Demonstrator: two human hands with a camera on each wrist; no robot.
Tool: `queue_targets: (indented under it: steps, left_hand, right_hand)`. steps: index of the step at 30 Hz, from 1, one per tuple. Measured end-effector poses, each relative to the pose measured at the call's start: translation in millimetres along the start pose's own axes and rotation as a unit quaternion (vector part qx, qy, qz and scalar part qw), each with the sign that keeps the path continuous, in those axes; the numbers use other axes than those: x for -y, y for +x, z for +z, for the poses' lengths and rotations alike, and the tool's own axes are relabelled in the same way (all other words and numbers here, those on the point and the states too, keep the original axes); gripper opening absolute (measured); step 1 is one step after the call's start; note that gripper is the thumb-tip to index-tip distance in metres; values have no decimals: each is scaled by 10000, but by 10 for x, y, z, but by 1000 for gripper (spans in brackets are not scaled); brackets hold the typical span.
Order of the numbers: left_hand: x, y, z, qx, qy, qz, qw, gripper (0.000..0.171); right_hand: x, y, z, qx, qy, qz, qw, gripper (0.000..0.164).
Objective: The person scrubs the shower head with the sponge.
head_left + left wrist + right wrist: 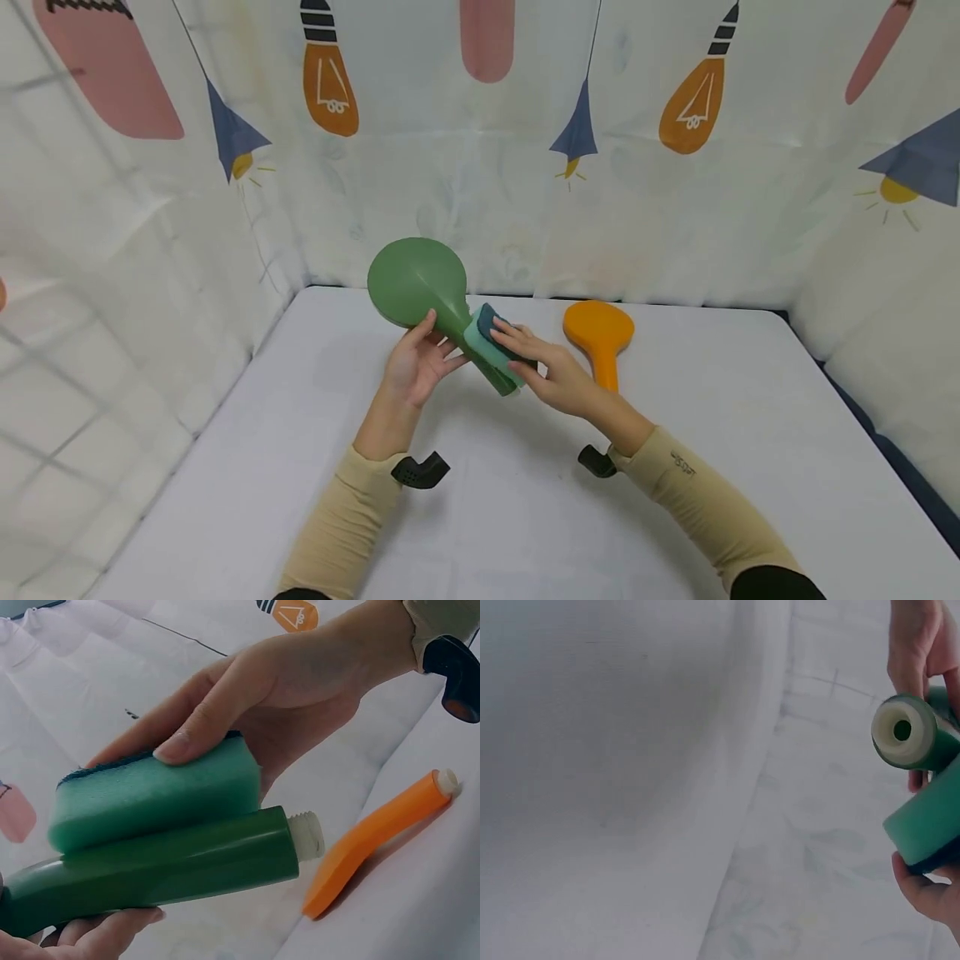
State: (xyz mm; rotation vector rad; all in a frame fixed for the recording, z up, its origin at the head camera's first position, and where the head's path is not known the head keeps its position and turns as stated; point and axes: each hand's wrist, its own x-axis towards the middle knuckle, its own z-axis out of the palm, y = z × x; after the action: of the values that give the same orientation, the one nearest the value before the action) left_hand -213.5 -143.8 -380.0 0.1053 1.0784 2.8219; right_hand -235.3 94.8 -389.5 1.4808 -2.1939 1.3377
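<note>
A green shower head (417, 282) is held up over the table, its round head toward the back left. My left hand (417, 367) grips it near the neck. In the left wrist view its handle (187, 866) ends in a pale threaded connector (306, 836); the right wrist view shows that connector's round hole end-on. My right hand (558, 375) pinches a teal sponge (157, 799) with a dark blue scouring side. The sponge's teal side lies against the handle, and my thumb and fingers are on the dark side.
An orange shower head (598, 329) lies on the white table (487, 517) behind my right forearm, its handle toward me. A printed cloth (450, 183) hangs along the table's back and sides.
</note>
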Motion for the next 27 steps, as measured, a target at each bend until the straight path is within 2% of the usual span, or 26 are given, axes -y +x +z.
queue_targets:
  steps: [4, 10, 16, 18, 21, 23, 25, 27]
  left_hand:
    - [12, -11, 8, -40, -77, -138, 9999, 35]
    - [-25, -19, 0, -22, -200, 199, 9996, 42]
    - [-127, -14, -29, -254, -1013, 296, 9941, 43]
    - [-153, -16, -37, -256, -1235, 293, 9916, 43]
    - [-157, -9, -33, -205, -1404, 285, 9895, 45]
    - [-128, -4, -18, -248, -1401, 309, 9893, 46]
    - [-76, 1, 6, -391, -1220, 392, 9910, 47]
    - [-9, 2, 39, -544, -909, 454, 9933, 48]
  right_hand:
    - [13, 41, 2, -32, 448, 237, 9987, 49]
    - [51, 35, -35, 168, 581, 428, 9972, 51]
    - [36, -102, -117, 486, 748, 815, 9927, 49]
    - [25, -158, -141, 539, 711, 769, 9930, 50]
    - [15, -196, -154, 440, 338, 345, 9979, 50]
    - [22, -190, -140, 326, -132, -45, 9994, 51]
    - [47, -169, -107, 202, -868, -350, 9954, 52]
    - [85, -132, -54, 113, -1666, -609, 9841, 52]
